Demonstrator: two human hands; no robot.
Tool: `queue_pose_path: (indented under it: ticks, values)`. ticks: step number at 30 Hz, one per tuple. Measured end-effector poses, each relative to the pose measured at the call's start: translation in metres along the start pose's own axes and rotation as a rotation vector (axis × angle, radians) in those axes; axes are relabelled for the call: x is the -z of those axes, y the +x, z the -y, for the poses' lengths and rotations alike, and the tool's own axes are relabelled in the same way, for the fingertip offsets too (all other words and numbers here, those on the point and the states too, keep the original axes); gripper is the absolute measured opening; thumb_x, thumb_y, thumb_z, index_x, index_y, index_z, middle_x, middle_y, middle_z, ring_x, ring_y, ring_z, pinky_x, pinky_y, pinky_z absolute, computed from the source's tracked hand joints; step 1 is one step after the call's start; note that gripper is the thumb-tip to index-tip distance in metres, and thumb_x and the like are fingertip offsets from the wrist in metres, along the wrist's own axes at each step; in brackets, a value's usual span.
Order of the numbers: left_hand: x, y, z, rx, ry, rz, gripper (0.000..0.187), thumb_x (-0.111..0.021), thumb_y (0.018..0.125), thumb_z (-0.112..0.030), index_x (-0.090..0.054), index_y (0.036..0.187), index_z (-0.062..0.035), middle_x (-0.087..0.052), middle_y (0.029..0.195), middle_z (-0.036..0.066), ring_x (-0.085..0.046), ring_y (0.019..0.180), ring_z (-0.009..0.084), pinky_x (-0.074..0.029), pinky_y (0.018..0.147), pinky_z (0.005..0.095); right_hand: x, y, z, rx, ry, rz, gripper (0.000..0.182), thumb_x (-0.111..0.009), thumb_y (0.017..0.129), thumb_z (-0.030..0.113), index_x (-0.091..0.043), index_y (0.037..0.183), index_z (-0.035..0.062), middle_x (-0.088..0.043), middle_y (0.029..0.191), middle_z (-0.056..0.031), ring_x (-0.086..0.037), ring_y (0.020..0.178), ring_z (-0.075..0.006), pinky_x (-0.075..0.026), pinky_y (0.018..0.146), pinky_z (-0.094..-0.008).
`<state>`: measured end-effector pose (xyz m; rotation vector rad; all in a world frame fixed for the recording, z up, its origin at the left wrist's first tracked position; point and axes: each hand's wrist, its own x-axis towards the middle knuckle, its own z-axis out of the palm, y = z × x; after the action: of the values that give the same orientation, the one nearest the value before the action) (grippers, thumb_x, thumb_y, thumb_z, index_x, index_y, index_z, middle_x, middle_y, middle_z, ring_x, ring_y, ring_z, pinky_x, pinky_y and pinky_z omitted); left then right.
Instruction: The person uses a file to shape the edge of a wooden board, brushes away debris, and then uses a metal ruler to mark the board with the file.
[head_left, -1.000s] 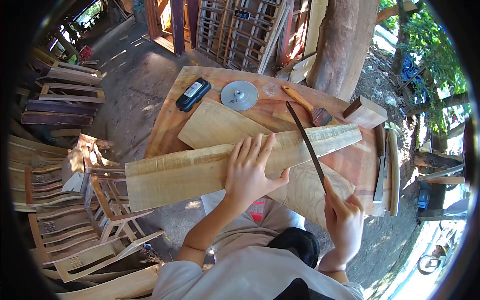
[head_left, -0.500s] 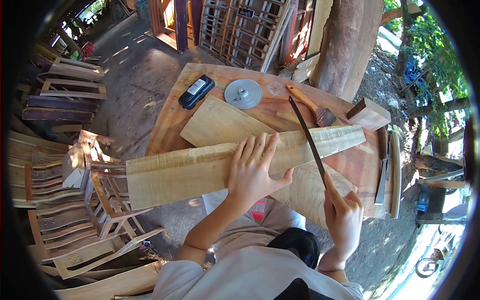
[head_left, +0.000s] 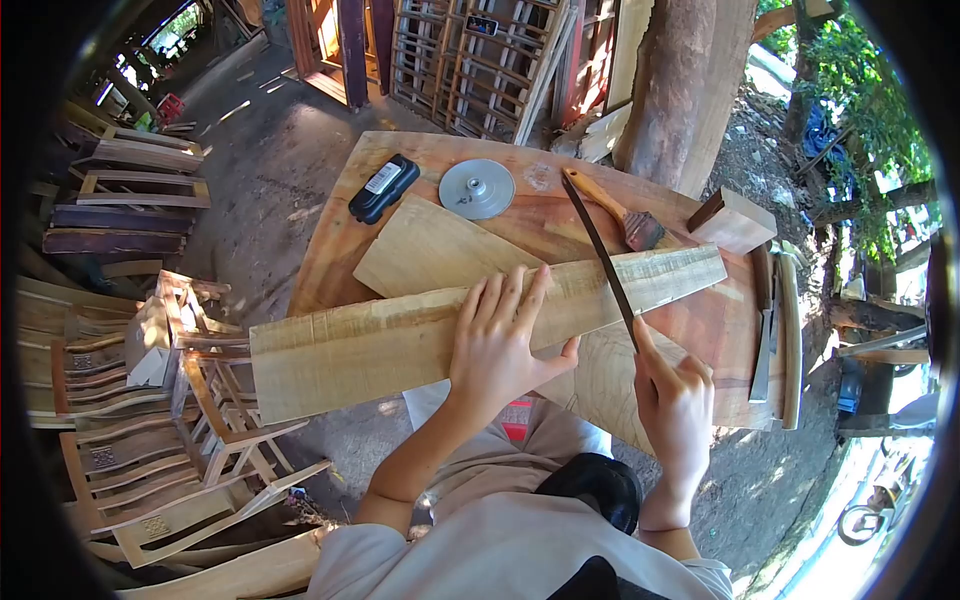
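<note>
My left hand [head_left: 503, 345] lies spread on a long pale wooden board [head_left: 370, 355], pressing its near middle part. My right hand [head_left: 672, 395] is closed around the lower end of a long, thin dark blade-like tool [head_left: 603, 255], which crosses the board's right part and slants up to the left. Its handle is hidden in my fingers. Beneath the long board, another pale board [head_left: 430, 245] rests at an angle on the reddish wooden table [head_left: 335, 240].
On the table are a black case [head_left: 384, 188], a grey metal disc [head_left: 477, 189], a brush [head_left: 615, 208], a wooden block [head_left: 735, 222] and a metal blade [head_left: 763, 355] at the right edge. Wooden chair frames [head_left: 215, 400] stand left; a thick trunk [head_left: 670, 95] rises behind.
My right hand and the dark tool have shifted a little up and to the left. My left hand stays spread on the board. The whole view has moved slightly.
</note>
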<state>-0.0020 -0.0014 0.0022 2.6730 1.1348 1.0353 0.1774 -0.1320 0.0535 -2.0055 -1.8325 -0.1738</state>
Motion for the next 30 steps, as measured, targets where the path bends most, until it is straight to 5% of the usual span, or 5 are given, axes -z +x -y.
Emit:
queue_pose_path:
  ticks: [3,30]
  values:
    - [-0.004,-0.003,0.002,0.018,-0.026,0.037,0.082,-0.074,0.079,-0.051,-0.06,0.139,0.0022,-0.065,0.125,0.021,-0.061,0.112,0.0373,-0.043,0.109,0.0471,0.014,-0.02,0.004,-0.029,0.023,0.027,0.051,-0.07,0.083,-0.002,-0.07,0.132,0.009,-0.047,0.05,-0.0076,-0.043,0.05,-0.0229,-0.042,0.053,-0.0371]
    - [-0.002,-0.004,0.002,0.017,-0.011,0.064,0.082,-0.073,0.08,-0.051,-0.059,0.14,0.002,-0.065,0.126,0.021,-0.062,0.118,0.0344,-0.042,0.112,0.0476,-0.002,0.003,0.0,0.006,0.017,-0.01,0.05,-0.067,0.084,-0.002,-0.07,0.133,0.0091,-0.048,0.051,-0.0081,-0.045,0.051,-0.0246,-0.043,0.054,-0.0371]
